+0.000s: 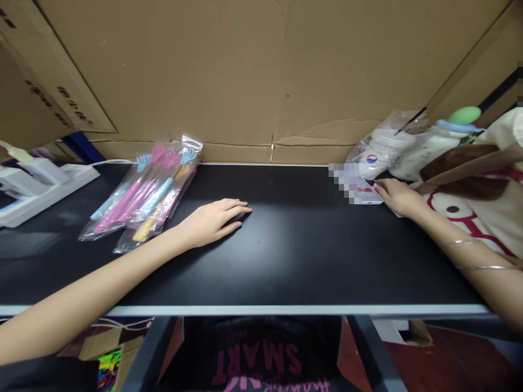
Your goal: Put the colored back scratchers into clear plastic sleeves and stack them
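My left hand (214,220) lies palm down on the black tabletop, its fingers stretched out and holding nothing. Just left of it are clear plastic bags (128,220) of back scratchers with claw-shaped heads and pink, blue and yellow handles (157,198). At the far right, my right hand (398,196) is closed at the near right end of a flat, pale phone (370,195) with a rounded corner. Part of the phone is blurred out, and some of my right fingers are hidden. A small white edge shows beneath this hand.
Behind the phone stand a bagged white cup (388,147) and a bottle (420,149) with a green top. A cream cloth bag (474,201) sits beside my right forearm. At left lies a white power strip (53,190) with plugs. Cardboard (261,76) walls the back.
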A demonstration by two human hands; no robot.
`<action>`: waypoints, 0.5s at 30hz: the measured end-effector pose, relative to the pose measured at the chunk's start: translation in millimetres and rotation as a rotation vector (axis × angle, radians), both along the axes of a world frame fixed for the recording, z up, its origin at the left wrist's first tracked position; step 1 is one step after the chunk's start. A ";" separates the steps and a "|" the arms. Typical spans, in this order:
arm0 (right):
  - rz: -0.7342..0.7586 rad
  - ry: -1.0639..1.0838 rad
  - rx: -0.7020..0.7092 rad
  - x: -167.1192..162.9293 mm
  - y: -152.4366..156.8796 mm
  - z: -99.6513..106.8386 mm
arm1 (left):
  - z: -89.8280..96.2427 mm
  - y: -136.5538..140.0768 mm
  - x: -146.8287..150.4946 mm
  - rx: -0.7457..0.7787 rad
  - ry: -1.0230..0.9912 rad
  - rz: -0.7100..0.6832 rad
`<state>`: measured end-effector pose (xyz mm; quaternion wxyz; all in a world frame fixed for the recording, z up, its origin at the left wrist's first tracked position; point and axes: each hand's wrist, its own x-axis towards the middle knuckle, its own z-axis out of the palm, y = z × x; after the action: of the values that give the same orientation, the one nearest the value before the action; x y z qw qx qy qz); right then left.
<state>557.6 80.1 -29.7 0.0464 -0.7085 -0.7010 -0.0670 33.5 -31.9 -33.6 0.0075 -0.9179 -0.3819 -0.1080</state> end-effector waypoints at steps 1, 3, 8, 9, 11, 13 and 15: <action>0.002 -0.009 0.005 0.3 -1.2 0.0 | 1.3 1.8 -1.7 0.019 0.007 0.005; 0.010 -0.023 0.017 0.8 -3.6 0.7 | 4.0 6.6 -7.4 0.064 0.026 0.032; 0.013 -0.037 0.055 1.4 -7.1 4.0 | 8.7 18.5 -25.6 0.116 0.054 0.091; 0.009 -0.039 0.064 1.6 -7.3 4.6 | 9.4 19.5 -27.7 0.118 0.058 0.103; 0.003 -0.044 0.078 2.1 -7.2 5.6 | 12.0 19.9 -30.0 0.130 0.066 0.139; 0.004 -0.046 0.090 3.2 -6.7 6.4 | 18.1 18.9 -32.1 0.147 0.078 0.184; 0.012 -0.047 0.098 5.0 -5.6 7.0 | 28.9 18.0 -37.6 0.166 0.080 0.247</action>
<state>562.5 74.5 -22.7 0.0651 -0.6994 -0.7019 -0.1178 -4.1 -14.0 -4.7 0.1119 -0.8638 -0.4809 -0.1006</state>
